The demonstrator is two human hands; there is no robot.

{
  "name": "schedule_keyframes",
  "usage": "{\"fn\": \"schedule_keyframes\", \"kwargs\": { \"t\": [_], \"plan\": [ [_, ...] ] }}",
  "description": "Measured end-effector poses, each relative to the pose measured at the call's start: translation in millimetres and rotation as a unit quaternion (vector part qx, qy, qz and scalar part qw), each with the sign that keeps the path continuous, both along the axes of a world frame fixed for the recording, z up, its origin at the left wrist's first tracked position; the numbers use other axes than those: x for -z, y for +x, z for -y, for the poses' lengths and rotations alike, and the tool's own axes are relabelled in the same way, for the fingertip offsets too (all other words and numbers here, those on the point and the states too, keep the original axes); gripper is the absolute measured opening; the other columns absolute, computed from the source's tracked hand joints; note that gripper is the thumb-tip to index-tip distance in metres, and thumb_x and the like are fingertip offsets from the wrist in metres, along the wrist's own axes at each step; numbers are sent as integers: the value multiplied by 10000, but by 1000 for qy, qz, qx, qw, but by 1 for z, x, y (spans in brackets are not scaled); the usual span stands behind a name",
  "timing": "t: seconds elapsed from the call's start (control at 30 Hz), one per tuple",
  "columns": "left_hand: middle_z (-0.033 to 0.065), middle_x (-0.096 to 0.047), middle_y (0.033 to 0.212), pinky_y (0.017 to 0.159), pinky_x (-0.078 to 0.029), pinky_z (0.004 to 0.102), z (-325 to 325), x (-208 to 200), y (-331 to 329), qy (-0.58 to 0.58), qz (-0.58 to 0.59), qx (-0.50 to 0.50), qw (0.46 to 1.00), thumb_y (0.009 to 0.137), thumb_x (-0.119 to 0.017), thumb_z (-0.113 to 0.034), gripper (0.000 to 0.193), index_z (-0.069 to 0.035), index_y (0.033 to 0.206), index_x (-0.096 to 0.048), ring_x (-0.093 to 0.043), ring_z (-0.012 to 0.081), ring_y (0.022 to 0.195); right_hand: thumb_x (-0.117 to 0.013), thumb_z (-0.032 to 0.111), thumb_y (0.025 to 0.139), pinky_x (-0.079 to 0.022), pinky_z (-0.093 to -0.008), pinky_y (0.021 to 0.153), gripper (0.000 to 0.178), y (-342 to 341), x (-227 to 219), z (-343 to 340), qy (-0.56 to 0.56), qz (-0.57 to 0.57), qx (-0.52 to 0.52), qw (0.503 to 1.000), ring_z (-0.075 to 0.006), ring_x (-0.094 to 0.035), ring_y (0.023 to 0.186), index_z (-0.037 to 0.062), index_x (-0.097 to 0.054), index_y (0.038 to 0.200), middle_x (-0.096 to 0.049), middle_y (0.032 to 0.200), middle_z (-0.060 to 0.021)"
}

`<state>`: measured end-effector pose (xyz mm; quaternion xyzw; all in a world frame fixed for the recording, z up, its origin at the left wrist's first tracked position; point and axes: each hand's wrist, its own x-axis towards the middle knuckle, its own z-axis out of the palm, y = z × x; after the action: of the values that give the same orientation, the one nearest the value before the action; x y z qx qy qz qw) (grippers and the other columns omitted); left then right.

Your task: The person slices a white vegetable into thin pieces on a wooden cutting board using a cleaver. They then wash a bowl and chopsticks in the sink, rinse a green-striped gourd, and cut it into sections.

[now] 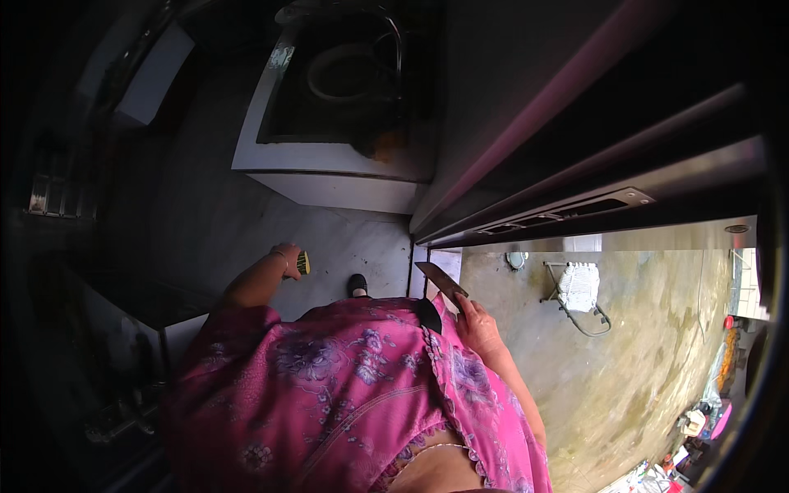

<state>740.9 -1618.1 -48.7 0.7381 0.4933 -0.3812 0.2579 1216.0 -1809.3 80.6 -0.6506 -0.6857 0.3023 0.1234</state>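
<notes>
My right hand [477,324] is closed round the handle of a knife [440,281], whose broad, brownish blade points up and to the left, beside the door frame. On the other side, my left hand [287,256] grips a small yellow and dark-green patterned block [304,263] that looks like a scrub sponge. Part of the block is hidden behind the fingers. The two hands are well apart, each out in front of my pink flowered clothing.
A light-edged counter [329,156] with a dark top and a round basin-like shape stands ahead. An open door's edge [567,214] with a metal lock plate runs along the right. Outside, a folding chair [579,287] stands on wet-looking concrete. Another counter lies in shadow at left.
</notes>
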Motion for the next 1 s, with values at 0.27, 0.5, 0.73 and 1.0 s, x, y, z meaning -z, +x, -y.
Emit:
{"fn": "schedule_keyframes", "kwargs": {
  "t": [0.27,0.5,0.73,1.0],
  "plan": [
    [133,-555,1085,848,-511,396,30,9,-135,58,35,-208,976,505,-819,-401,671,-73,1045,-593,-583,289,984,-575,84,781,-469,-400,753,495,-170,11,-223,277,75,-148,946,-273,-556,856,177,-523,1265,-573,887,-82],
    [147,-540,1049,867,-495,409,60,1,-162,65,101,-318,940,502,-824,-361,635,-74,1022,-600,-565,299,984,-644,72,744,-468,-401,776,524,-254,51,-336,293,80,-180,936,-280,-565,869,188,-542,1245,-591,893,-92],
    [158,-601,1021,872,-495,400,75,0,-187,114,92,-370,918,520,-789,-420,616,-62,996,-632,-572,311,995,-524,94,798,-442,-370,807,509,-279,101,-374,257,141,-240,925,-250,-542,965,208,-494,1294,-556,1000,-90],
    [110,-690,951,813,-531,355,76,-43,-259,-27,59,-531,845,538,-771,-436,527,-89,925,-683,-652,256,923,-706,193,753,-394,-463,957,472,-272,56,-399,275,21,-101,956,-377,-478,1138,120,-573,1200,-498,1235,-200]
  ]
}}
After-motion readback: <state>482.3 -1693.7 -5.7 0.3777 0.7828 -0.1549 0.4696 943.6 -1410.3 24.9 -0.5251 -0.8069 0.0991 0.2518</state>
